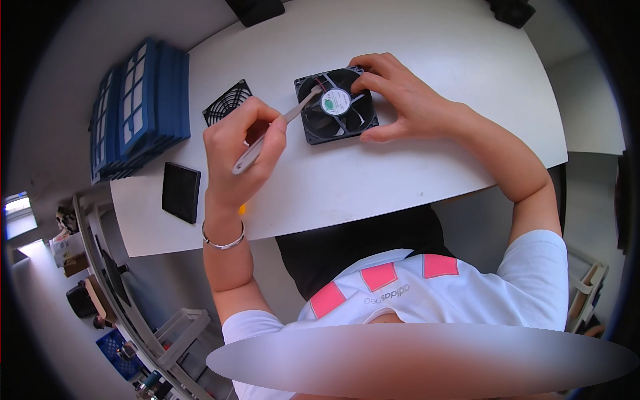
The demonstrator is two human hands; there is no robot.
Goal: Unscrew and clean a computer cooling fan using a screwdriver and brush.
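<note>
A square black cooling fan (307,139) with a round white and green label lies on the table in front of me. My left hand (245,143) pinches a slim, pale-handled brush (293,113). The tip of this brush reaches into the fan's upper left, beside thin red wires near the hub. My right hand (400,100) grips the fan by its right side, fingers over the upper right corner and thumb at the lower right edge. Just behind my left hand lies a black fan guard (228,100) with concentric rings, partly covered by that hand.
The white table (347,190) carries a flat black square piece (181,192) at the left. Blue stacked racks (155,100) with white panels stand at its far left edge. Dark objects (257,10) sit at the back. A small yellow thing (243,209) shows beside my left wrist.
</note>
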